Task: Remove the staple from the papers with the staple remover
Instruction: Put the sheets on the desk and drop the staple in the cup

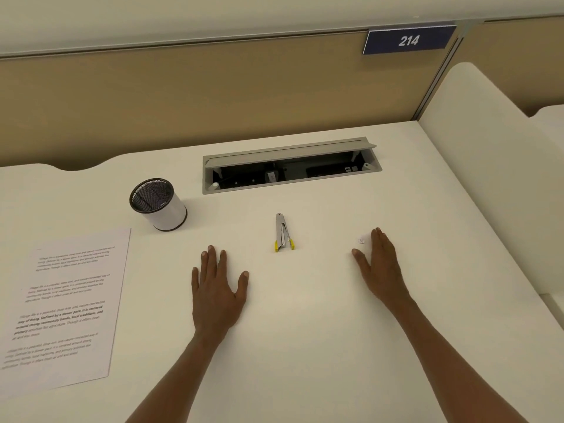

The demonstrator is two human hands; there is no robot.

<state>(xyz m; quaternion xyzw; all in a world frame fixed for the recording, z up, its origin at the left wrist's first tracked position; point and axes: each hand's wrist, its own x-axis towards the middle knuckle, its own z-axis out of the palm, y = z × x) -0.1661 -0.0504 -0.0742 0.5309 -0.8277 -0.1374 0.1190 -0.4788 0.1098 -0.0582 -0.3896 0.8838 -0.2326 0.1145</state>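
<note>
Resting flat and empty on the desk (305, 315), left hand (216, 288) and right hand (380, 267) flanked the staple remover (283, 232); papers (64, 303) lay far left, untouched. Staple unseen; task seemingly unstarted.

2 bare forearms, left hand (217, 288) and right hand (380, 264) ungloved, ringless

Staple remover (283, 232): slim metal tool, yellow tips on its two near ends, lying flat on the desk (305, 331), arms slightly apart, long axis pointing away. Papers (65, 303): white printed sheets, flat, well left of the staple remover, slightly rotated. Tiny pale scrap (361, 239) right of the staple remover, possibly the staple, too small to tell.
</note>
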